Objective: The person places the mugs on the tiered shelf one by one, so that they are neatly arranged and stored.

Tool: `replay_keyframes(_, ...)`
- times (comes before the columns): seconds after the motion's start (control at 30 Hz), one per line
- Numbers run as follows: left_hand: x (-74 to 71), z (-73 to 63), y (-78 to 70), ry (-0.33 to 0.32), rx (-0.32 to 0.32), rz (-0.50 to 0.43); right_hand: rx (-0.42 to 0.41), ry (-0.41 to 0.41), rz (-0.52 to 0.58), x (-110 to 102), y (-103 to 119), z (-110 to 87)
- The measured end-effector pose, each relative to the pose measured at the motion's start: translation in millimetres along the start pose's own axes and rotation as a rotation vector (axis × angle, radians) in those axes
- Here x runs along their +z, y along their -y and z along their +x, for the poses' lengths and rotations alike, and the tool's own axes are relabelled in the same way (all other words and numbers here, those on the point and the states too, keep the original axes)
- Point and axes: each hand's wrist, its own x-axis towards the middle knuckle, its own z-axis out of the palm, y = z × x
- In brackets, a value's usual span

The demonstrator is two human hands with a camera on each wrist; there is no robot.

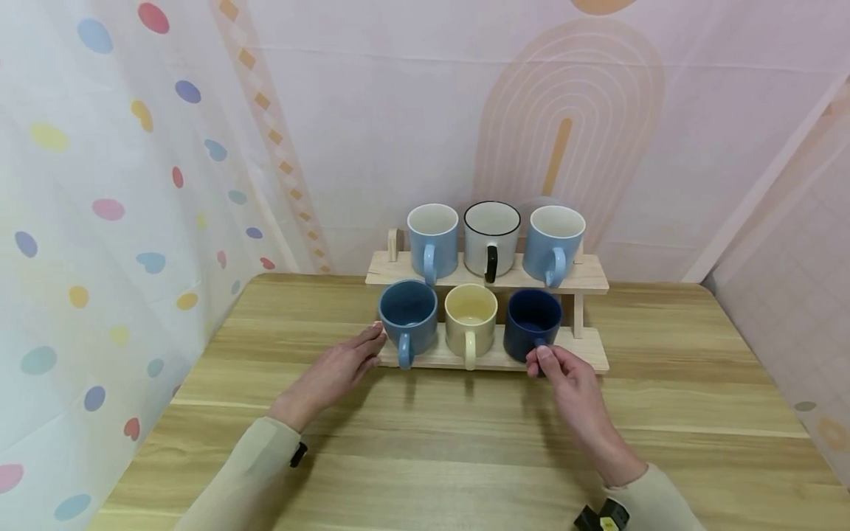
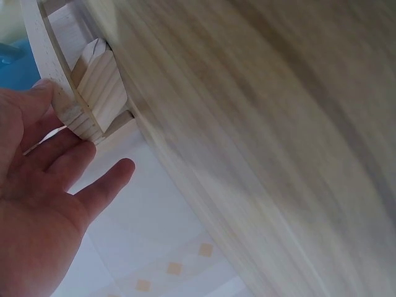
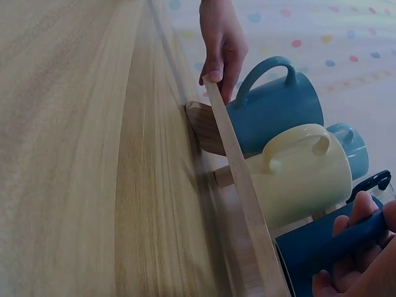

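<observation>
My right hand (image 1: 576, 387) pinches the handle of a navy blue mug (image 1: 521, 333) at the right of the lower tier. In the right wrist view its fingers curl round that handle, and the mug sits on the board. At the left end of the same board, my left hand (image 1: 332, 376) grips the two-tier wooden rack (image 1: 587, 352), thumb over the board and fingers at its end, as the left wrist view shows. Beside the navy mug stand a pale yellow mug (image 1: 468, 335) and a teal-blue mug (image 1: 421, 335), handles facing me.
On the upper tier stand two light blue mugs, left (image 1: 441, 254) and right (image 1: 541, 254), with a white black-rimmed mug (image 1: 477, 254) between them. The rack is at the back of a wooden table (image 1: 432, 457). A patterned curtain (image 1: 372, 133) hangs behind and at the sides.
</observation>
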Motion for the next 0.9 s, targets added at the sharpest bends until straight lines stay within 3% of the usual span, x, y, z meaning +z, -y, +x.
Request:
replay_keyframes(0.27,0.1,1.9,1.3,-0.011,0.015,0.009,-0.012,-0.001,0.002,1.1,-0.1,2.2)
replay_keyframes(0.73,-3.3,-0.6,4.3,-0.003,-0.013,0.01,-0.042,-0.021,0.05,11.9,0.4,12.4)
replay_keyframes(0.9,-1.0,-1.7,4.2,-0.014,-0.015,0.008,-0.02,-0.011,0.017,10.8,-0.3,11.0)
